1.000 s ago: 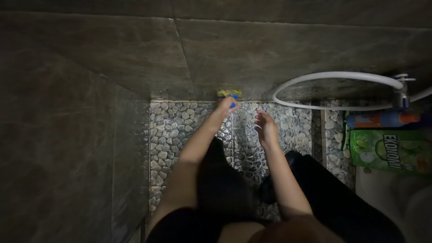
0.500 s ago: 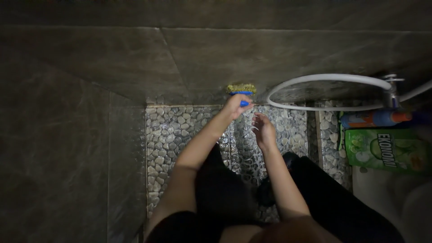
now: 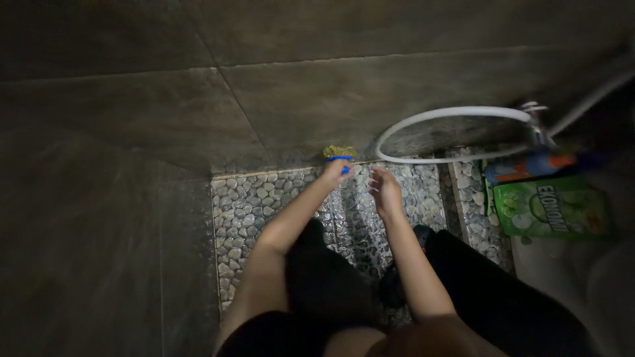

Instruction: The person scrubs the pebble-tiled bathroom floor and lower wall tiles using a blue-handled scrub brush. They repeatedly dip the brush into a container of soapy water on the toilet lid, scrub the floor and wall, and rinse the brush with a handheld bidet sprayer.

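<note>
Packages at right: green pouch (image 3: 552,208), orange-blue bottle (image 3: 529,166) above it. We see left hand (image 3: 335,170) clamped on brush (image 3: 339,155) at wall foot; right hand (image 3: 383,190) loose-fingered, holding nothing, beside.

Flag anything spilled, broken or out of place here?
Nothing clearly wrong. The left hand holds a blue-handled scrub brush against the base of the wall; the right hand hovers open over the pebble floor. A white hose loops along the wall, and a green packet lies flat beside it. The floor looks wet; dim light hides detail.
</note>
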